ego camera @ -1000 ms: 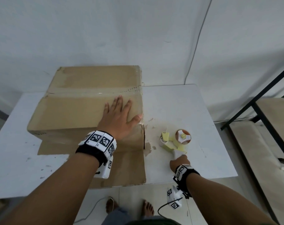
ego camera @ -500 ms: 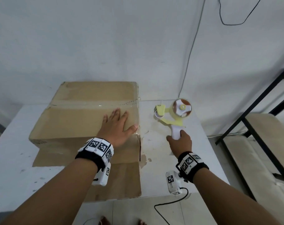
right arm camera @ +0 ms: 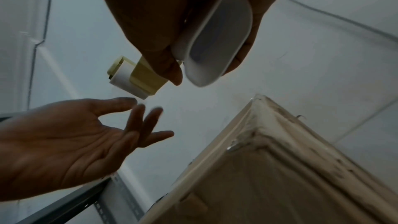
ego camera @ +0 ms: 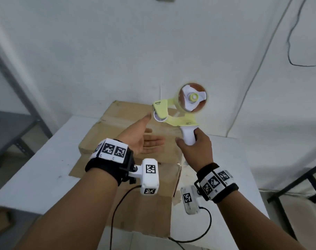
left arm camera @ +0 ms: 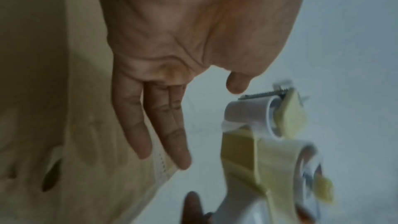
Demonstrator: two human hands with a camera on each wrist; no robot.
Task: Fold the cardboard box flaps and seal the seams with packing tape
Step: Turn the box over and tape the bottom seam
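A brown cardboard box (ego camera: 106, 129) lies on the white table (ego camera: 45, 168), its flaps folded down and one flap hanging over the near side. My right hand (ego camera: 195, 147) grips the white handle of a yellow tape dispenser (ego camera: 180, 109) and holds it in the air above the box's right end; the handle (right arm camera: 217, 40) fills the right wrist view. My left hand (ego camera: 141, 136) hovers above the box, palm turned up, fingers straight, thumb close to the dispenser's roller (left arm camera: 249, 113). It touches nothing.
A grey metal shelf (ego camera: 13, 112) stands at the left. A black frame with a tan seat (ego camera: 298, 181) stands at the right. Cables (ego camera: 189, 237) trail from the wrist cameras over the table's near edge. A wall cord (ego camera: 261, 60) hangs behind.
My right hand has lifted the tape dispenser off the table and raised it over the box. My left hand has come off the box's top and turned palm up toward the dispenser.
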